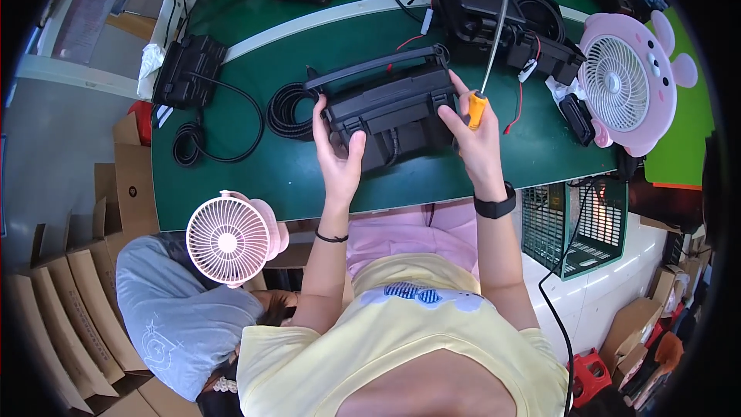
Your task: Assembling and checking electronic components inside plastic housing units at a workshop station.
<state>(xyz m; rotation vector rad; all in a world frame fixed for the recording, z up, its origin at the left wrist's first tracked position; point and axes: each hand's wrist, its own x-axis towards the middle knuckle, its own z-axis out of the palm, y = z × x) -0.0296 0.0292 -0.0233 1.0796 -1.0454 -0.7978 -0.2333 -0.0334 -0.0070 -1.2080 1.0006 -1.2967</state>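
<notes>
A black plastic case (388, 108) with a carry handle and front latches is held just over the near part of the green table. My left hand (340, 166) grips its left end, thumb on the front face. At the right end, my right hand (482, 153) holds the case with the thumb at its front corner. That same hand also keeps a screwdriver (476, 110), its orange handle tucked in the palm and its long metal shaft pointing up and away. A coiled black cable (289, 112) lies beside the case on the left.
More black cases (189, 69) with cables stand on the green table (255, 185). At right is a pink animal-shaped fan (617, 81); a smaller pink fan (228, 241) sits at the near left edge. Another person (181, 309) bends low at left, near cardboard boxes. A green crate (575, 228) stands below.
</notes>
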